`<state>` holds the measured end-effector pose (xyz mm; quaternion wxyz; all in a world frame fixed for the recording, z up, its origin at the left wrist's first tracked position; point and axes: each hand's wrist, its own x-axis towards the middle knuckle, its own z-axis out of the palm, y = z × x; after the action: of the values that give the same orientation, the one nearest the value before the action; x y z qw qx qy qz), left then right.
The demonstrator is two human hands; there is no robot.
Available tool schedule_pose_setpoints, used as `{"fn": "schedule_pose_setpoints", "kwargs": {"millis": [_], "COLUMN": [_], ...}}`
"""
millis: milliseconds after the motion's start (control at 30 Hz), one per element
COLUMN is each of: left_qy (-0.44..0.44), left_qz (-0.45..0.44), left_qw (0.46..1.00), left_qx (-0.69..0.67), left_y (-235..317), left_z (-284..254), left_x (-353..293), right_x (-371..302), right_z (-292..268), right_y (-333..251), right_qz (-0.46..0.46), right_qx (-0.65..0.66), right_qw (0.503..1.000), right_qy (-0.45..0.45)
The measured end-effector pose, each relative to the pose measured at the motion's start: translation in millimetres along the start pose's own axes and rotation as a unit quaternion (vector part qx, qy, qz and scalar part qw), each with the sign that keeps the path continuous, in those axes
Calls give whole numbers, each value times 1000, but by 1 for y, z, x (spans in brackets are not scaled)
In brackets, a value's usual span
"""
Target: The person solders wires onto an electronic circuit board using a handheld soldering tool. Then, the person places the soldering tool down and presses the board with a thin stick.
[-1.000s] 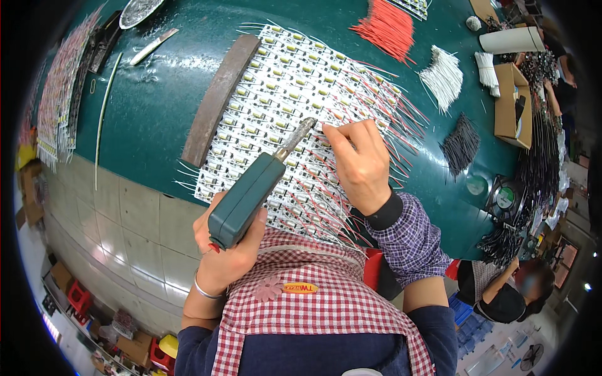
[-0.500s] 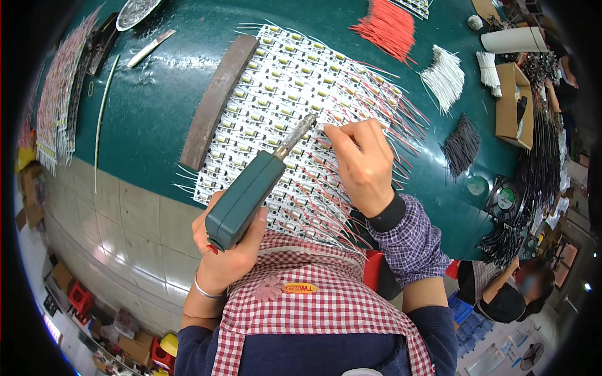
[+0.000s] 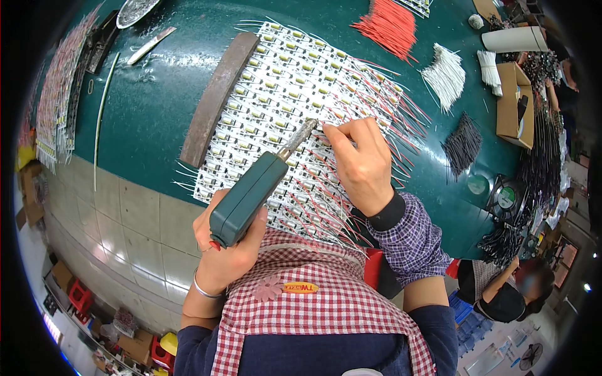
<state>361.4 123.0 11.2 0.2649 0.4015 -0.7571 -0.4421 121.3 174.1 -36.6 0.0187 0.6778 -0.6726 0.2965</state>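
My left hand (image 3: 229, 247) is wrapped around the dark green handle of a soldering iron (image 3: 248, 199). Its metal tip points up and right, onto a large sheet of white circuit boards (image 3: 251, 135) set with rows of small yellow and black parts. Close beside the tip, my right hand (image 3: 364, 163) has thumb and forefinger pinched together low over the boards. Whatever lies between those fingertips is too small to make out. Thin red and white wires (image 3: 401, 116) stick out from the right part of the sheet, some of them under my right hand.
A brown bar (image 3: 219, 100) lies along the sheet's left edge. Beyond the sheet are bundles of red wires (image 3: 387, 28), white wires (image 3: 445, 76) and black wires (image 3: 462, 145). A cardboard box (image 3: 515, 103) stands at the right; a knife (image 3: 150, 46) rests at the far left. Another person sits lower right.
The soldering iron has shifted slightly to the right, its tip dropping a little nearer my right fingertips. My right hand stays nearly in place, still pinched.
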Motion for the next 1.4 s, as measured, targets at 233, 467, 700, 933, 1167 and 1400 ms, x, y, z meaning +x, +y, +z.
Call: {"fn": "schedule_pose_setpoints", "kwargs": {"millis": [233,467,700,933,1167,1400], "left_qy": [-8,-7,-2,12,-5,-8], "left_qz": [-5,16,-8,-3,0,-32], "left_qw": [1000,1000,1000,1000,1000,999], "left_qx": [8,25,12,13,17,-8], "left_y": [2,5,5,3,-2,1], "left_z": [0,-3,-4,-8,-10,-9], "left_x": [1,0,-6,-14,-18,-19], "right_x": [1,2,0,-2,-6,-9], "right_z": [0,0,3,-3,1,2], "right_y": [0,1,0,-7,-9,-8], "right_qz": [-6,-9,-9,-10,-10,-13], "right_qx": [-14,-17,-15,-2,30,26], "right_qw": [1000,1000,1000,999,999,1000], "right_qy": [-5,-3,2,31,7,-3]}}
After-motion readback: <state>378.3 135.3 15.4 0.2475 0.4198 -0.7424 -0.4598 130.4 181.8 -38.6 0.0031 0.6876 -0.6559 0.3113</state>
